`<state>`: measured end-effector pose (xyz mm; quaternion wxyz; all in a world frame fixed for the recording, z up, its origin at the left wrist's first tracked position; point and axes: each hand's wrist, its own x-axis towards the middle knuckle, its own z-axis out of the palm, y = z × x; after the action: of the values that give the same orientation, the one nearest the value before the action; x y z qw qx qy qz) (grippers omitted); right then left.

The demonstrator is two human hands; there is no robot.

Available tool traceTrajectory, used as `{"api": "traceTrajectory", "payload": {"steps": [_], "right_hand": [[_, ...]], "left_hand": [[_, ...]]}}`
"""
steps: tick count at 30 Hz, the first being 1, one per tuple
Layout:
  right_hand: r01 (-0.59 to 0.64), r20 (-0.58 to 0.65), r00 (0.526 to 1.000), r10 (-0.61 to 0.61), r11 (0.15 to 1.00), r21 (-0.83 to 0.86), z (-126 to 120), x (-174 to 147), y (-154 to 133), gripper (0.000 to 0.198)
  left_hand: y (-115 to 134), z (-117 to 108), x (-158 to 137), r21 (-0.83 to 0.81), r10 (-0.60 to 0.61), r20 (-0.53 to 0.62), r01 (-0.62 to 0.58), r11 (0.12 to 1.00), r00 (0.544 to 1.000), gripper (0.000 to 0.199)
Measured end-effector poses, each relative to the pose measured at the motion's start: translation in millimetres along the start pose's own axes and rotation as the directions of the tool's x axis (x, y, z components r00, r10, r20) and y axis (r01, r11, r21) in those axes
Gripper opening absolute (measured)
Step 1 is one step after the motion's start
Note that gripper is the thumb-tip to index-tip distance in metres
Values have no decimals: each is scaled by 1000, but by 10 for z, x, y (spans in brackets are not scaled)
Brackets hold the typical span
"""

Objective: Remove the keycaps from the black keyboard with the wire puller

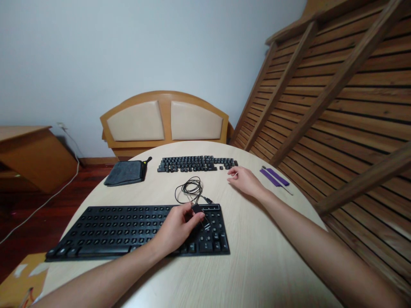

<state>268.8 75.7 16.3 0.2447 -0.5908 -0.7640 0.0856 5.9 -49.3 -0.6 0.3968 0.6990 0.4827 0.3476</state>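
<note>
My left hand (180, 222) is closed around a keycap puller (197, 208), a small black handle with thin wire loops at one end and metal prongs at the other. It is held over the right part of a black keyboard (115, 226). Most key sockets on that keyboard are bare, while keycaps remain around the number pad and along the bottom row. Loose black keycaps (186, 163) lie in rows farther back on the table. Just in front of their right end is my right hand (245, 180), fingers bent and slightly apart, with nothing clearly visible in them.
A coiled black cable (192, 188) lies behind the keyboard. A grey zipped pouch (125, 172) sits at the back left of the round table (257, 256). Purple strips and a thin metal tool (276, 179) lie at the right, near a leaning slatted wooden frame (340, 102).
</note>
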Motion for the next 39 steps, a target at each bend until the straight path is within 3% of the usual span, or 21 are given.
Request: {"api": "traceTrajectory", "payload": {"steps": [3,5,7,9,13,20,29,39], "right_hand": [[156,187,966,-179,979,131,-207,-360,-293,20],[271,338,872,-355,923,273,-324,-616,-451,33],[304,433,786,-441,886,351,-381,-838,-551,51],[329,457,748,-482,867,375,-371,-994,-594,61],[356,435,761,-482,870,340,-254,-1095,-597,65],[397,388,764,-515,850,347,-118,-1039,-586,53],[414,370,759,-535,836,360,-104,-1049,-595,50],[425,335,761,-555,818,387,-89,-1063,-621,45]], "left_hand": [[-11,0,-7,9,31,10,-31,999,999,26],[7,3,-16,24,52,11,-52,998,999,27],[46,13,-30,31,76,14,-76,997,997,26],[91,29,-49,31,106,23,-106,994,994,25],[125,67,-90,52,120,22,-121,991,993,23],[74,84,-97,69,119,8,-119,991,993,27],[113,71,-83,112,104,46,-109,988,993,30],[177,78,-139,227,251,196,-292,929,948,24]]}}
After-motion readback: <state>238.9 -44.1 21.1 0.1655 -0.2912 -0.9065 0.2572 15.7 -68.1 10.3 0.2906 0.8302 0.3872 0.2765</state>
